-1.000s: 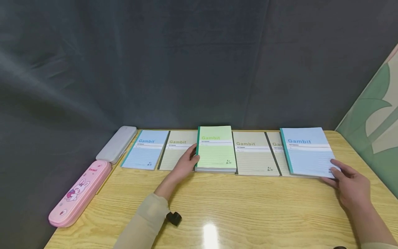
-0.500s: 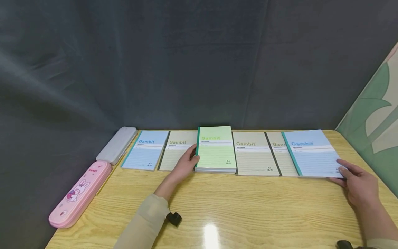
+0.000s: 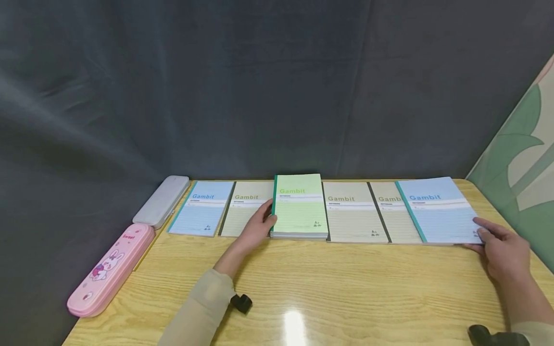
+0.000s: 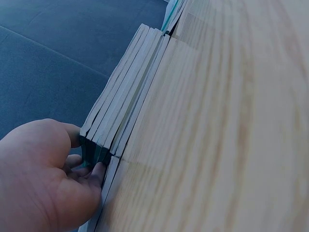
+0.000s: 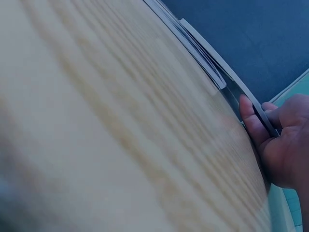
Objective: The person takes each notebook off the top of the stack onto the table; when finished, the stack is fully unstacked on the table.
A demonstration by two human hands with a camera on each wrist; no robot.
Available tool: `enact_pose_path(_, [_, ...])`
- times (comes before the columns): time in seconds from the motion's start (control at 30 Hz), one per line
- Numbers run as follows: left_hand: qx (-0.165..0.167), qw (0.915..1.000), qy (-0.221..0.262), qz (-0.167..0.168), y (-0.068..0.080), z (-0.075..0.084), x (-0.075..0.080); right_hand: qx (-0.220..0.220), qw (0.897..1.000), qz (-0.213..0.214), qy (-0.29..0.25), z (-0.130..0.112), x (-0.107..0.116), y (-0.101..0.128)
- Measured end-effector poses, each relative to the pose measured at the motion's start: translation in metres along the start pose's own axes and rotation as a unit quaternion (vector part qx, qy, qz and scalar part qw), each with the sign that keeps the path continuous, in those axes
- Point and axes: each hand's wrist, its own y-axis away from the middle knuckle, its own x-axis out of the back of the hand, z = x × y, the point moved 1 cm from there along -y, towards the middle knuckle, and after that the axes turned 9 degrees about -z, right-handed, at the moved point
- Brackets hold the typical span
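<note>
As right grip [image 3: 505, 250] pinches, blue notebook [image 3: 439, 211] leftward, apparently raised.

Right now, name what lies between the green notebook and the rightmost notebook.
Head view: a beige notebook, then a second beige notebook, partly hidden by the blue notebook.

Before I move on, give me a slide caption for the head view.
Left hand holds a notebook stack; right hand pinches a blue notebook by its corner.

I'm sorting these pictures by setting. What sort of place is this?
Probably a study corner, perhaps screened off for recording; I can't be sure. A wooden table holds notebooks in a row, a pink pencil case lies at the left edge, and dark cloth hangs behind.
</note>
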Motion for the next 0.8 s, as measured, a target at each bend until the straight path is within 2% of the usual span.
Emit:
enact_pose_path(0.4, [-0.002, 1.0000, 0.001, 0.002, 0.000, -0.002, 0.001, 0.006, 0.999, 0.043, 0.011, -0.002, 0.010, -0.013])
enact_pose_path(0.6, [-0.003, 1.0000, 0.004, -0.002, 0.001, -0.001, 0.001, -0.004, 0.997, 0.055, 0.051, -0.005, 0.017, -0.017])
enact_pose_path(0.8, [-0.002, 1.0000, -0.001, -0.002, 0.001, 0.001, 0.000, -0.007, 0.996, 0.056, 0.062, -0.004, 0.027, -0.017])
